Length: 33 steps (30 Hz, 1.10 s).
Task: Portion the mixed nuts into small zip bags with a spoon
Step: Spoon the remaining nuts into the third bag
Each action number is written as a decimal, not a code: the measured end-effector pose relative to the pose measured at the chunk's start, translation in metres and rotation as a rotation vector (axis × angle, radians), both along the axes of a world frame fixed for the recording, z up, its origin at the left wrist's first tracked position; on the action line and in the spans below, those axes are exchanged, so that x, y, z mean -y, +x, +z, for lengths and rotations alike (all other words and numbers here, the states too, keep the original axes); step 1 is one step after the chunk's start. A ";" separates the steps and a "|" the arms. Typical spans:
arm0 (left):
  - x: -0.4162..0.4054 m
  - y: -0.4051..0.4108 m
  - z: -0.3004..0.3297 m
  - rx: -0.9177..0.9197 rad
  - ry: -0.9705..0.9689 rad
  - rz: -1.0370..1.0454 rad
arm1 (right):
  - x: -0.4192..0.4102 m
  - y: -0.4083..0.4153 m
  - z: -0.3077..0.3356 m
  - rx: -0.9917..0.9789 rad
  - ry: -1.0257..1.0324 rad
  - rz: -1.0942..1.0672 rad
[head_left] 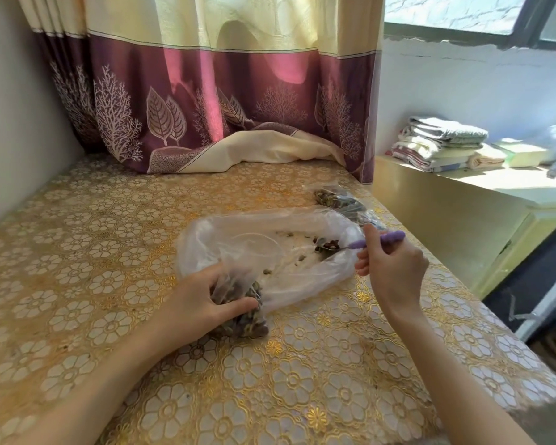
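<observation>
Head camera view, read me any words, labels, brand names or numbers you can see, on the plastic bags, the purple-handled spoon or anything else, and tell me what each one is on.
None: no readable text in this view.
Large clear plastic bag: no print shows.
Small clear zip bag of nuts, gripped by the left hand: no label.
Purple-handled spoon, held by the right hand: no marking.
Gold floral tablecloth and purple leaf-pattern curtain: patterns only.

A large clear plastic bag [270, 248] lies open on its side, a few mixed nuts [326, 245] scattered inside. A purple-handled spoon [366, 241] reaches into its mouth. A small nut-filled zip bag [244, 316] lies in front, more filled zip bags [344, 203] behind.
</observation>
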<state>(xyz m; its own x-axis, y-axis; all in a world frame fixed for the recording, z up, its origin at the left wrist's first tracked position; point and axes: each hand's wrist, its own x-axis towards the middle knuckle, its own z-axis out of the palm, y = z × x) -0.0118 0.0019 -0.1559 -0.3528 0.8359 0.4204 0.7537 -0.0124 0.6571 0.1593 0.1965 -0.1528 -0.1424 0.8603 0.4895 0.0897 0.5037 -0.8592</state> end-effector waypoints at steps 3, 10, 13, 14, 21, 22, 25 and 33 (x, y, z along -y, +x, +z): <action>0.000 0.001 0.001 -0.002 0.003 0.000 | -0.001 -0.006 0.001 -0.012 0.017 -0.011; -0.003 0.000 -0.003 0.041 -0.013 -0.010 | 0.008 -0.004 -0.014 0.065 0.120 -0.039; -0.004 -0.001 -0.005 0.026 -0.009 -0.008 | 0.012 0.000 -0.016 0.073 0.143 -0.026; -0.004 -0.001 -0.005 0.023 -0.007 -0.007 | 0.012 0.002 -0.015 0.067 0.141 -0.022; -0.005 0.002 -0.004 -0.021 0.043 -0.022 | 0.007 0.013 -0.008 -0.057 0.039 -0.041; -0.005 0.001 -0.005 -0.033 0.045 -0.021 | 0.007 0.014 -0.008 -0.040 0.063 -0.046; -0.004 0.001 -0.006 -0.018 0.016 -0.002 | 0.009 0.012 -0.011 0.073 0.165 -0.066; -0.004 -0.001 -0.007 -0.024 0.003 0.026 | 0.010 0.006 -0.019 -0.008 -0.174 0.051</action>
<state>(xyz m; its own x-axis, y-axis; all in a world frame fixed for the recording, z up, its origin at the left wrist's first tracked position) -0.0125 0.0060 -0.1628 -0.3639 0.8255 0.4313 0.7692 0.0052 0.6390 0.1653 0.1868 -0.1715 -0.1845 0.9238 0.3354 0.0606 0.3513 -0.9343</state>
